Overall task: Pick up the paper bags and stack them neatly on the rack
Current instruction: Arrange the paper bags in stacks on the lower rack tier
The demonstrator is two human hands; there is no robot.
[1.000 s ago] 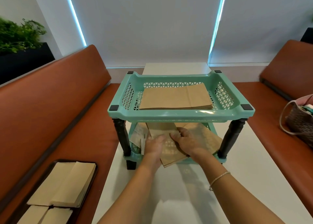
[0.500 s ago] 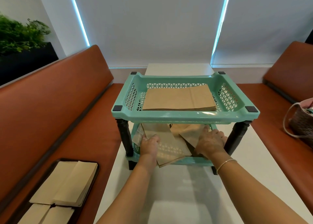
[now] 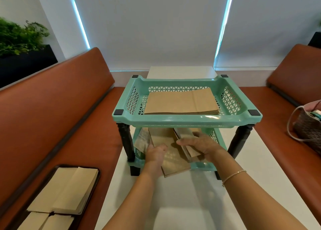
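A mint green two-tier rack [image 3: 187, 121] stands on the white table [image 3: 173, 203]. Its top tier holds a neat flat stack of brown paper bags [image 3: 180, 102]. On the lower tier lie loose, skewed paper bags [image 3: 173, 163], one jutting over the front edge. Both my hands reach into that lower tier. My left hand [image 3: 156, 153] rests flat on the jutting bag, fingers at its left edge. My right hand [image 3: 201, 144] grips a small tilted bundle of bags [image 3: 192, 153] on the right side. The back of the lower tier is hidden by the top tier.
On the orange bench at the left sits a black tray [image 3: 94, 186] with more folded paper bags [image 3: 66, 189]. A woven handbag [image 3: 309, 130] lies on the right bench. Black rack legs [image 3: 126, 142] flank my hands. A plant [image 3: 19, 36] stands far left.
My right hand has moved from the lower tier's right side toward the middle, bringing a bundle of bags with it. My left hand has stayed on the jutting bag.
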